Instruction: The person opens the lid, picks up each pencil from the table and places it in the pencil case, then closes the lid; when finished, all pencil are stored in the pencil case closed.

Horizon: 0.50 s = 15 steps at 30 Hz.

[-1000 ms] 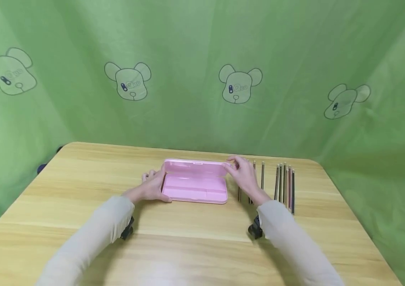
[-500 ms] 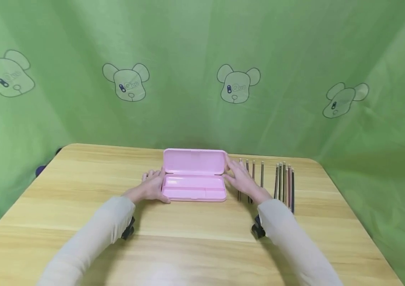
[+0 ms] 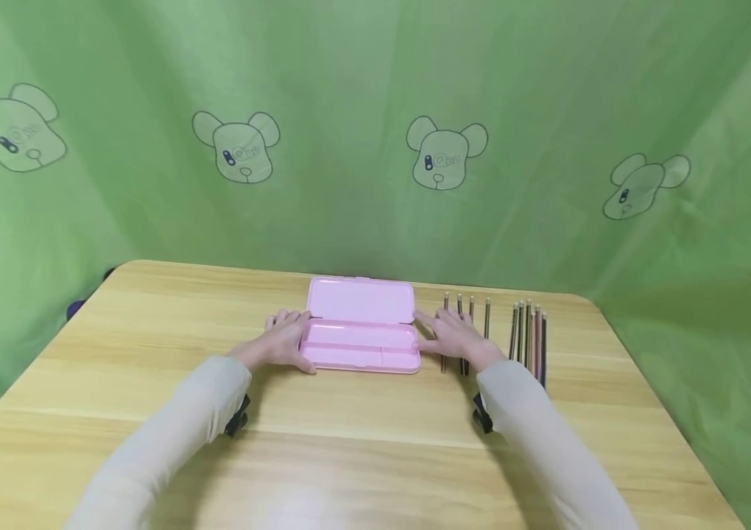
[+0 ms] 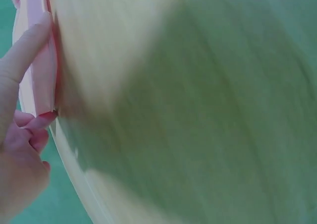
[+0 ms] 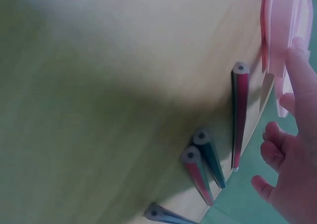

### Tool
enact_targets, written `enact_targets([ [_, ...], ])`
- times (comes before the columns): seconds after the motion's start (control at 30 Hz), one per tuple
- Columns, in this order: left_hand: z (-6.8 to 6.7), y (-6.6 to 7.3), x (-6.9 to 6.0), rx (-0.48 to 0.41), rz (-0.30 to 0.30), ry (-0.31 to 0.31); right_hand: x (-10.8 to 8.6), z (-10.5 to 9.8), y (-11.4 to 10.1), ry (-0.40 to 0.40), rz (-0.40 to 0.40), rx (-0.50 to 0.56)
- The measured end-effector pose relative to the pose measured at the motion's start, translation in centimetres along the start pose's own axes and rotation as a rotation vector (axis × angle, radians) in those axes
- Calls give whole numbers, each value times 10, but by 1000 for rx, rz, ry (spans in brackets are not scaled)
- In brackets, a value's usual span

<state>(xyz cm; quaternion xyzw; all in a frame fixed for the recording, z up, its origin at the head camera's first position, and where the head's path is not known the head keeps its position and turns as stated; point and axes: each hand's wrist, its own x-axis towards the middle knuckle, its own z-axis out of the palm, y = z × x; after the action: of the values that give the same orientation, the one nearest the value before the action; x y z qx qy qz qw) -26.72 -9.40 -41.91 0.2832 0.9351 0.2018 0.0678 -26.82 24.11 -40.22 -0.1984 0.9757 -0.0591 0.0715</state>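
Observation:
A pink pencil case (image 3: pixel 342 335) stands unfolded on the table, its lid (image 3: pixel 361 300) laid back behind the base, compartments bare. My left hand (image 3: pixel 280 344) grips the case's left end; in the left wrist view the thumb of this hand (image 4: pixel 20 169) lies along the case's side (image 4: pixel 44 80) and the fingers bend round its far corner. At the right end, my right hand (image 3: pixel 451 338) touches the case with thumb and forefinger extended. The right wrist view shows that hand (image 5: pixel 299 159) with a fingertip on the case (image 5: pixel 282 30), its other fingers loosely bent.
Several pencils (image 3: pixel 487 316) lie beside and partly under my right hand, with another group of pencils (image 3: pixel 528 331) further right. The wooden table (image 3: pixel 349 456) ends at a green curtain (image 3: pixel 349 221) printed with bear heads.
The lid has swung back from partly raised to fully laid back. My right hand has come down from the lid's upper corner to the case's right side; my left hand has stayed at the left end.

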Motion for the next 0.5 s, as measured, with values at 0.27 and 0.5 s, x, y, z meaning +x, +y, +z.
enact_targets([
  [0.27,-4,-3,-1,-43,46,-28,-1,-2,3,-24,31,-3],
  [0.5,-6,-3,-4,-15,13,-34,-2,1,2,-35,29,76],
])
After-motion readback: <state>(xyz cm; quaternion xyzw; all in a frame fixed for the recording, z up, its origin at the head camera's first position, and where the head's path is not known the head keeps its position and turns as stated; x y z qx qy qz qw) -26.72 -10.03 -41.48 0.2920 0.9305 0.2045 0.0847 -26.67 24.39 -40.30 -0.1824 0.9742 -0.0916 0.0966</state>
